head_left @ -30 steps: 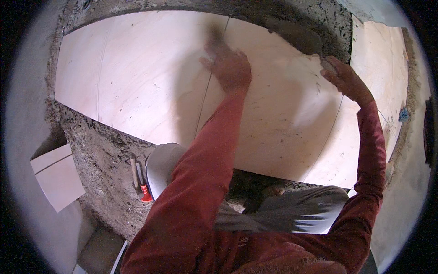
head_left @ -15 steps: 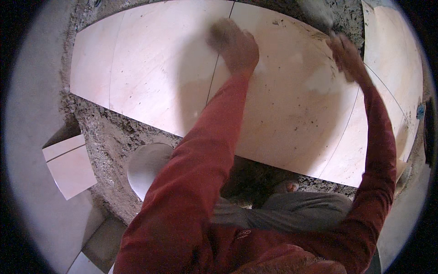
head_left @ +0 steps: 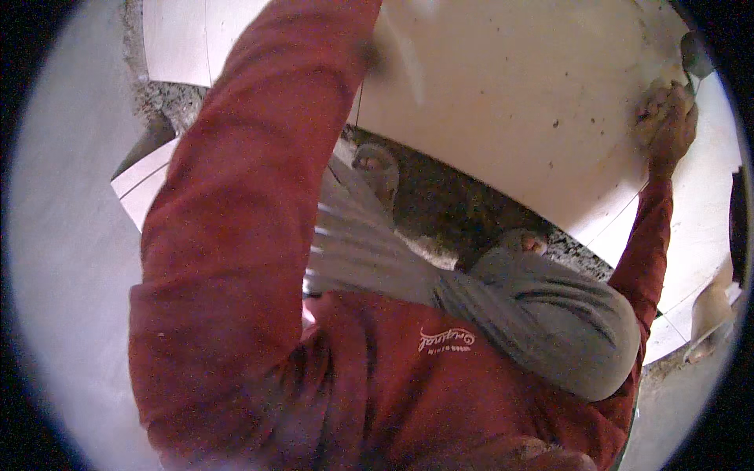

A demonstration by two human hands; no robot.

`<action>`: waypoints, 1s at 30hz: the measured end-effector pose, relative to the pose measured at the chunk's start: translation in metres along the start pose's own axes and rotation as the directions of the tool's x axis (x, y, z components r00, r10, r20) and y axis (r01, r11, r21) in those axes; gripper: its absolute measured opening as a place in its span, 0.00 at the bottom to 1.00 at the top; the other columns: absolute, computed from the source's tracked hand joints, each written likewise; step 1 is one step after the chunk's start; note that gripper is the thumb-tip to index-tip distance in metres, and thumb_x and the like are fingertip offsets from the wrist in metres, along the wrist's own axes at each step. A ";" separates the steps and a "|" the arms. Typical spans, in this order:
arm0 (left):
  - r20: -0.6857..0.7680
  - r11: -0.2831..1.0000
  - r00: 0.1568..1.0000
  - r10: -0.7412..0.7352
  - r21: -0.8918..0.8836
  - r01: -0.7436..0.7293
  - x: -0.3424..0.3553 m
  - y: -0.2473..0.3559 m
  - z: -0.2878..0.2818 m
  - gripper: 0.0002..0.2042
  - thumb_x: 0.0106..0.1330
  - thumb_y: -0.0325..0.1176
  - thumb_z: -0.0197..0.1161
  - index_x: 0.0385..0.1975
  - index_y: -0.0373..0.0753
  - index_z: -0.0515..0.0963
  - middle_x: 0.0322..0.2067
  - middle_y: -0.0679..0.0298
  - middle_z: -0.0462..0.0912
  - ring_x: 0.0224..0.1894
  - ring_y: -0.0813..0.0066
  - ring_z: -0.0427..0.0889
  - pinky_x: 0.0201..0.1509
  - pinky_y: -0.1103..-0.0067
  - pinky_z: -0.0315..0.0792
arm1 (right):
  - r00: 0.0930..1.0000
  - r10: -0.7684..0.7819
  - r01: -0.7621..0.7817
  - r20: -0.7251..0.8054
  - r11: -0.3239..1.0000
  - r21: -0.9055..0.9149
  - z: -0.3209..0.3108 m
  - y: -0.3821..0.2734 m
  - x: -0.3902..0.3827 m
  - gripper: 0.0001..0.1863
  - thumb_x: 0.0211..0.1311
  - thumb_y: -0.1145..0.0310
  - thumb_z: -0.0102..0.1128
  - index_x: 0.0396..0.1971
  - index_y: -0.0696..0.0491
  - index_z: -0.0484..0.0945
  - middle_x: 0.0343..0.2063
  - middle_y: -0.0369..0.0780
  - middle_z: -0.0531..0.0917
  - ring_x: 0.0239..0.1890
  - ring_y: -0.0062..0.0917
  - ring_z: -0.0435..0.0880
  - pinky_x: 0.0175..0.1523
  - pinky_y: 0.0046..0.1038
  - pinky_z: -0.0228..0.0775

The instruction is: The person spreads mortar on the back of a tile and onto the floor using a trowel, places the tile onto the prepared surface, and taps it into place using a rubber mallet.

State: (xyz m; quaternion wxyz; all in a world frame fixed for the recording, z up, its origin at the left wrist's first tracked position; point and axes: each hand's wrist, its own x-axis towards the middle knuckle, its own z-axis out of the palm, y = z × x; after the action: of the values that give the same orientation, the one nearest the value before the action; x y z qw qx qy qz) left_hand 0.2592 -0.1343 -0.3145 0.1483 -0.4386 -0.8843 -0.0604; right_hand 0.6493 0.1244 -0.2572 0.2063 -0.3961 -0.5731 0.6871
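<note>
My left arm [head_left: 251, 141] in a red sleeve reaches up past the top edge, hiding my left hand. At the upper right my right hand [head_left: 666, 125] has its fingers curled at the pale, speckled tile surface [head_left: 510, 94]. A small dark grey shape [head_left: 695, 55] lies just beyond those fingers; I cannot make out whether I grip it. Under the tiles' near edge, rough dark bedding [head_left: 448, 188] shows beside my bare feet [head_left: 369, 163] and bent grey-trousered legs [head_left: 542, 330].
A pale tile piece [head_left: 141, 184] sits at the left on the bedding's edge, partly hidden by my sleeve. Plain grey floor [head_left: 71, 275] spans the left side. More pale tile [head_left: 667, 334] and rubble [head_left: 703, 345] show at the lower right.
The view has tipped down toward my body. My left hand has left the frame at the top, while my right hand now appears farther right, still on the tiles.
</note>
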 end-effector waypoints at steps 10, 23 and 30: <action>0.098 0.999 0.995 -0.035 -0.016 0.037 -0.127 0.039 -0.083 0.30 0.74 0.41 0.44 0.71 0.33 0.50 0.71 0.46 0.52 0.73 0.48 0.50 0.75 0.57 0.46 | 0.958 -0.279 0.287 0.066 0.935 -0.210 -0.019 0.028 0.024 0.15 0.66 0.64 0.61 0.44 0.58 0.72 0.27 0.40 0.77 0.25 0.25 0.75 0.30 0.31 0.73; 0.084 0.594 0.597 -0.798 -0.065 0.802 -0.275 0.158 -0.123 0.33 0.70 0.45 0.49 0.68 0.28 0.54 0.71 0.43 0.53 0.73 0.45 0.50 0.76 0.55 0.41 | 0.955 -0.224 0.182 0.193 0.960 0.212 -0.023 0.035 0.031 0.12 0.67 0.62 0.60 0.41 0.52 0.68 0.24 0.38 0.74 0.22 0.25 0.72 0.26 0.31 0.70; -0.061 0.760 0.762 -0.645 0.055 0.648 -0.237 0.148 -0.108 0.33 0.69 0.46 0.52 0.65 0.25 0.59 0.68 0.39 0.57 0.70 0.37 0.54 0.72 0.51 0.47 | 0.994 -0.065 0.083 0.087 0.974 -0.211 -0.032 0.018 0.007 0.13 0.69 0.56 0.57 0.34 0.50 0.71 0.21 0.36 0.77 0.19 0.23 0.76 0.26 0.25 0.71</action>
State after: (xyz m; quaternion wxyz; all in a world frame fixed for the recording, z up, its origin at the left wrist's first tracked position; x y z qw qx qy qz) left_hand 0.5345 -0.2497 -0.2899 0.1511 -0.1002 -0.9798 -0.0839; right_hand 0.6730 0.1448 -0.2777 0.1648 -0.3668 -0.6661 0.6282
